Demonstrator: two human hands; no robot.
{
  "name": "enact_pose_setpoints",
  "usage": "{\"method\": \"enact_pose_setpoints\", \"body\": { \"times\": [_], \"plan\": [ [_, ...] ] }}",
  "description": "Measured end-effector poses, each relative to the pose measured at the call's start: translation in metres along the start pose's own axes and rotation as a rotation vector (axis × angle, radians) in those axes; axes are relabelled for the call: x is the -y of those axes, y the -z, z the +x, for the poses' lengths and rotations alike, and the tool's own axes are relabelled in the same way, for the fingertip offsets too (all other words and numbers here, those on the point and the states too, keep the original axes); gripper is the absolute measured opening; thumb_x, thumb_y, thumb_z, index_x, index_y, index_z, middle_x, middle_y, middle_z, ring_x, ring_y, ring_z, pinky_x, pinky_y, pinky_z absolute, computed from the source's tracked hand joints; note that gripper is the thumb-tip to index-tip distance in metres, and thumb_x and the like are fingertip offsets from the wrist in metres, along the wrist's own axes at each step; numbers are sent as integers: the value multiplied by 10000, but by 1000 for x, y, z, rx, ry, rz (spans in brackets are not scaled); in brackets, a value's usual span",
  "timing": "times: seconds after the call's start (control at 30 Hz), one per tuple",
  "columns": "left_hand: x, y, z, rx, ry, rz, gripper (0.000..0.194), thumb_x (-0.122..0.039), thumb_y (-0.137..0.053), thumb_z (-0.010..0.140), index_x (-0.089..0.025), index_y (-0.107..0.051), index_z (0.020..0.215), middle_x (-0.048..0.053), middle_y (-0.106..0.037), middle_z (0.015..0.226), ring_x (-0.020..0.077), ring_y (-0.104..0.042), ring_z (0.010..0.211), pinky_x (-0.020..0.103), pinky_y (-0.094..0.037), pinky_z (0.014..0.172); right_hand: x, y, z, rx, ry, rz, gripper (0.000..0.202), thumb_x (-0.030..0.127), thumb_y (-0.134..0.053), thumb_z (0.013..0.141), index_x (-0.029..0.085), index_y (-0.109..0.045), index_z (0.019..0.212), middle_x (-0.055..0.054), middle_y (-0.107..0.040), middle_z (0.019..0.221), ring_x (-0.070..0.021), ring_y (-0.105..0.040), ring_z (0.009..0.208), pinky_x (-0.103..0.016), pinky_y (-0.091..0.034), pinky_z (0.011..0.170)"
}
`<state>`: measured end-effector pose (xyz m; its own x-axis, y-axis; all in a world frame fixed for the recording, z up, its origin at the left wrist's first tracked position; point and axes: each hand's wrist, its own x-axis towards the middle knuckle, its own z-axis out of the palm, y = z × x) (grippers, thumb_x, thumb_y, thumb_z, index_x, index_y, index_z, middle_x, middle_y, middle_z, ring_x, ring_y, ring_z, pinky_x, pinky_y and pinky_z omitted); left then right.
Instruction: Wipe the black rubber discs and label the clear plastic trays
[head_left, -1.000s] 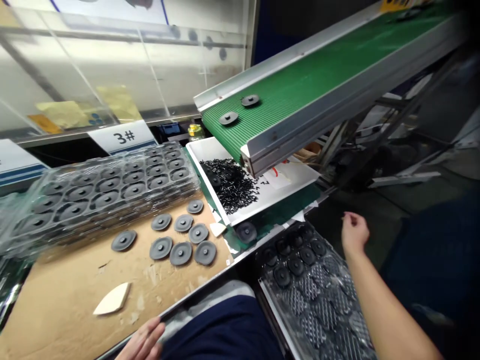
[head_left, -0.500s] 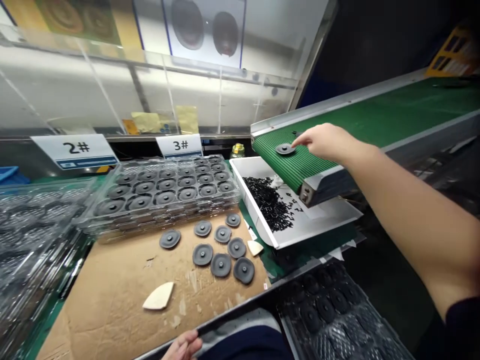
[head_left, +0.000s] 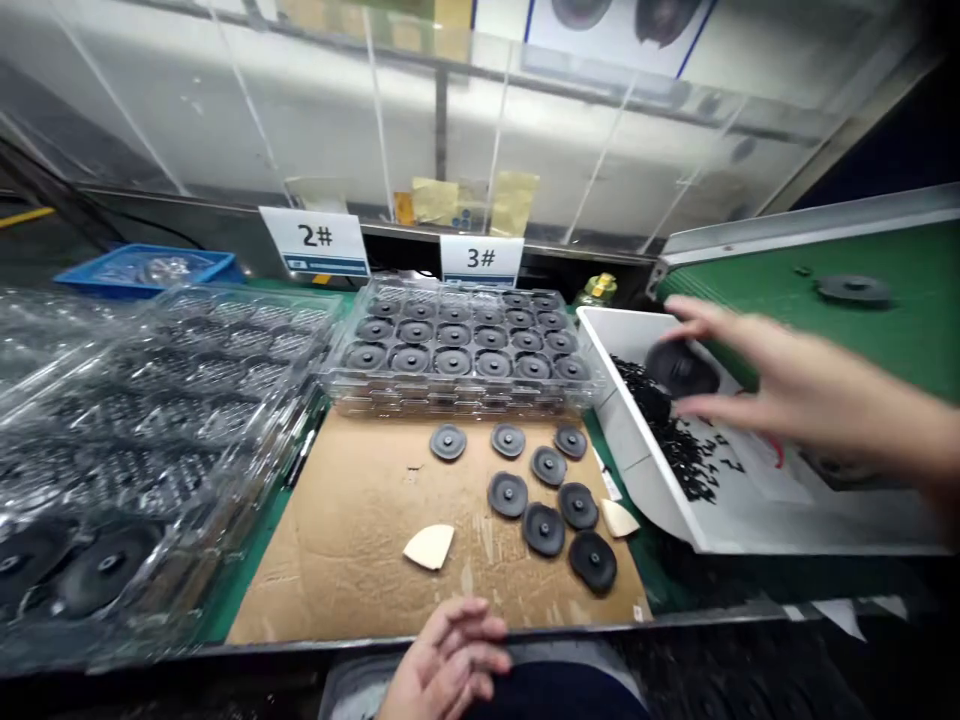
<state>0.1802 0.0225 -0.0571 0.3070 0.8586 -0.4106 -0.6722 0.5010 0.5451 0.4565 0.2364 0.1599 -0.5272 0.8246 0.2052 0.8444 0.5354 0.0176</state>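
Note:
My right hand (head_left: 757, 365), blurred by motion, grips a dark grey rubber disc (head_left: 681, 368) between thumb and fingers. It is above the white tray (head_left: 637, 460), whose small black clips (head_left: 694, 470) lie in a heap. My left hand (head_left: 454, 655) is at the front edge of the cardboard sheet (head_left: 345, 540), fingers loosely bent and apart, nothing in it. Several grey discs (head_left: 543, 528) with small centre studs lie on the cardboard, beyond my left hand. Nearby are two cream wedge-shaped pieces, one left (head_left: 430, 547) and one right (head_left: 619, 518).
Behind the cardboard stands a clear tray stack (head_left: 457, 385) holding discs. More clear trays (head_left: 172, 400) fill the left, with a blue bin (head_left: 217, 265) behind. A green conveyor belt (head_left: 915, 330) at right carries another disc (head_left: 853, 290). Signs 2# (head_left: 315, 240) and 3# (head_left: 481, 260) stand behind.
My right hand has picked the disc off the conveyor and brought it over the white tray. The view has swung to the right-hand side less, showing more of the left. Another disc appears on the belt.

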Motion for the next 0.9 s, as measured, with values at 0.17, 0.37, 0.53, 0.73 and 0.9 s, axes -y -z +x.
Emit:
{"method": "enact_pose_setpoints", "body": {
  "times": [0.17, 0.37, 0.53, 0.73, 0.9],
  "plan": [
    [-14, -18, 9, 32, -164, -123, 801, -409, -787, 515, -303, -448, 1233, 110, -474, 1281, 289, -465, 1140, 389, -380, 912, 153, -99, -57, 178, 448, 496, 740, 384, -647, 721, 172, -296, 1338, -116, -496, 1260, -255, -426, 1183, -426, -322, 1019],
    [-33, 8, -5, -33, -128, -248, 717, -377, -762, 568, -263, -484, 1219, 105, -514, 1251, 269, -465, 1154, 339, -376, 933, 224, -168, -79, 121, 170, 869, 783, 387, -608, 760, 189, -165, 1375, -117, -397, 1339, -255, -351, 1241, -400, -338, 1011],
    [-37, 32, -19, 98, -125, -363, 636, -380, -760, 567, -288, -522, 1150, 67, -586, 1119, 279, -570, 1020, 400, -425, 878, 220, -170, -69, 194, 8, 974, 723, 448, -562, 783, 250, -194, 1373, -91, -355, 1370, -260, -343, 1246, -418, -344, 1006],
    [-48, 45, -30, 145, -237, -398, 608, -383, -762, 560, -329, -516, 1114, 29, -596, 1099, 305, -562, 1044, 420, -434, 866, 221, -214, -61, 202, -49, 597, 393, 281, -471, 855, 274, -457, 1248, -87, -480, 1246, -272, -456, 1086, -463, -412, 900],
    [-51, 48, -35, 143, -258, -385, 597, -363, -759, 573, -325, -507, 1113, 27, -602, 1090, 282, -582, 1022, 390, -458, 851, 229, -245, -60, 222, 133, 387, 441, 221, -519, 820, 200, -461, 1257, -145, -499, 1214, -285, -493, 981, -465, -444, 822]
  ]
}}
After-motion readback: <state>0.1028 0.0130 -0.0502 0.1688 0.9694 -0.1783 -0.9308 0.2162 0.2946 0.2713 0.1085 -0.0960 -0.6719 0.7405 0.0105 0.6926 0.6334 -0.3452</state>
